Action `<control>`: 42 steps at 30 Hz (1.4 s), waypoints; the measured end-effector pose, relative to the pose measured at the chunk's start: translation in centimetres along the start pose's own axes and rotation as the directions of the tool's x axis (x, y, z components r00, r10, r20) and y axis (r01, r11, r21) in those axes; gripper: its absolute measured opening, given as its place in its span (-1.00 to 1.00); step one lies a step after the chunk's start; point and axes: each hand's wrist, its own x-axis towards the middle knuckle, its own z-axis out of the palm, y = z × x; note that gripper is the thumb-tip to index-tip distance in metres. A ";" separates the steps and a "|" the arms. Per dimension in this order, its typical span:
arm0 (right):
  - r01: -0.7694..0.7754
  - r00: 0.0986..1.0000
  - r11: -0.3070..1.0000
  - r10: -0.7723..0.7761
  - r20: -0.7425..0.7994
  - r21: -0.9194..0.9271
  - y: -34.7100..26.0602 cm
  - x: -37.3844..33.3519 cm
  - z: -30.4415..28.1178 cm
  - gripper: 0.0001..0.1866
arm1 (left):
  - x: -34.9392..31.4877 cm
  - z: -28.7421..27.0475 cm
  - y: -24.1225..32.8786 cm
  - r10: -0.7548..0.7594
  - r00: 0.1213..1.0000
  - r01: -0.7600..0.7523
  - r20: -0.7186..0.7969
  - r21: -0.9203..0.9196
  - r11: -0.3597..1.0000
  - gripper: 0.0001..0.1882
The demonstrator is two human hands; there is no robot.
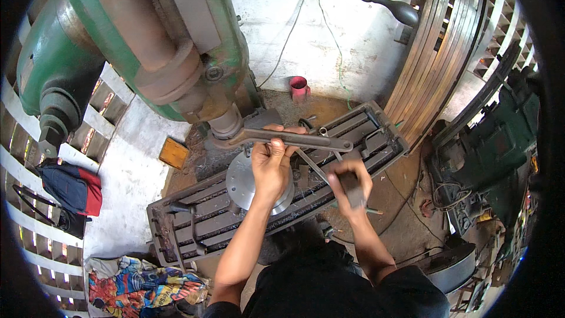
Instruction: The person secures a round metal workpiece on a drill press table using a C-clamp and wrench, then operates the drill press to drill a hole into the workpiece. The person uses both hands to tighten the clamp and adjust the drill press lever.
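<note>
My left hand (272, 168) is closed round a long steel wrench (312, 140). The jaw end of that wrench sits at the lower end of the drill spindle (225, 123), and its ring end reaches out to the right. Close to the ring end, my right hand (352, 185) is curled round a blurred tool. A straight grey bar (313, 166) runs from it toward the left hand, and a blocky grey piece shows at the palm; its exact kind cannot be made out. Under my left wrist lies a round metal disc (242, 179) on the slotted machine table (206, 227).
The green machine column and head (235, 53) fill the upper left. A red mug (299, 89) stands behind the table. Long wooden slats (432, 53) lean at the right, above a dark green machine (488, 135). A backpack (70, 188) and colourful cloth (144, 285) lie at the left.
</note>
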 end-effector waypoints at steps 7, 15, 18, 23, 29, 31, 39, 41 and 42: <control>-0.005 0.998 0.974 -0.009 0.063 0.226 -3.3 0.1 -0.4 -0.83 | 0.2 -0.2 0.0 -0.009 1.000 0.010 0.012 -0.026 1.000 -0.67; 0.149 0.987 0.978 -0.155 -0.036 -0.144 -1.5 3.2 1.7 -0.83 | 0.4 -0.1 -0.5 0.025 0.999 -0.021 0.047 -0.096 0.995 -0.67; 0.066 0.994 0.978 -0.048 0.094 -0.200 -0.6 2.9 1.9 -0.82 | 0.6 0.0 -0.5 -0.016 1.000 0.018 0.019 -0.090 0.996 -0.68; 0.605 0.795 0.788 -0.606 -0.035 0.109 -0.8 2.4 2.0 -0.79 | 0.6 0.2 -0.7 -0.025 1.000 0.023 -0.015 -0.135 0.991 -0.71; 0.183 0.982 0.962 -0.187 0.002 -0.203 0.5 3.6 2.3 -0.78 | 1.1 0.2 -0.9 -0.018 1.000 0.016 -0.025 -0.111 0.994 -0.71; 0.497 0.850 0.794 -0.527 -0.010 0.349 0.9 3.4 2.0 -0.81 | 1.2 0.2 -1.0 -0.031 0.999 0.027 -0.037 -0.104 0.994 -0.71; 0.225 0.971 0.960 -0.235 -0.045 -0.168 5.5 5.4 3.0 -0.78 | 2.3 0.6 -0.9 0.033 0.999 -0.035 -0.025 -0.098 0.995 -0.71; 0.440 0.883 0.807 -0.468 -0.027 0.394 6.4 5.2 3.0 -0.78 | 2.4 0.7 -0.8 0.031 0.999 -0.034 -0.026 -0.096 0.995 -0.70; 0.636 0.756 0.675 -0.644 -0.122 0.374 6.9 5.3 2.9 -0.79 | 2.7 0.8 -0.8 0.034 0.999 -0.036 -0.026 -0.093 0.995 -0.70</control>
